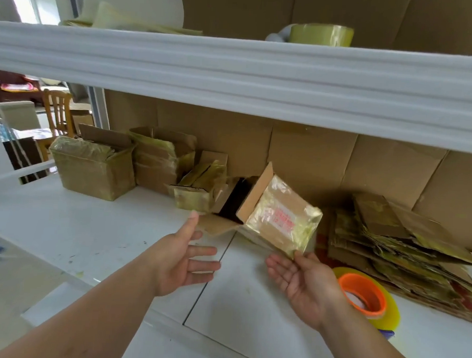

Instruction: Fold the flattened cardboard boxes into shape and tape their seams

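On the white worktop [63,224], under a white shelf [235,69], both hands are out, palms up, well apart. Left hand [182,261] is spread with straight fingers, holds nothing, thumb tip just beside a bottom flap of the taped box [279,216]. Right hand [303,286] is spread too, fingers relaxed; thumb tip touches the lower corner of the taped box, cannot tell if it really bears it. Taped box is tilted, open mouth facing left toward the back, shiny yellowish tape over the side facing the camera, red print on that side, blurred. It seems lifted off the worktop between the two hands, not certain.

Right of it, a stack of flattened boxes [406,250] lies on the worktop against the cardboard backing sheet [312,155]. Just in front of the stack, a tape roll [365,295] with orange core lies flat, near the right wrist.

Back left on the worktop: finished boxes [93,168] wrapped in tape, one big at left, a taller one behind, a smaller open one [196,193] with pieces stuck in it, close to the taped box.

Upper shelf carries another tape roll [321,34], pale yellow, and more cardboard behind. Far left, a wooden chair [58,109] shows past the shelf post
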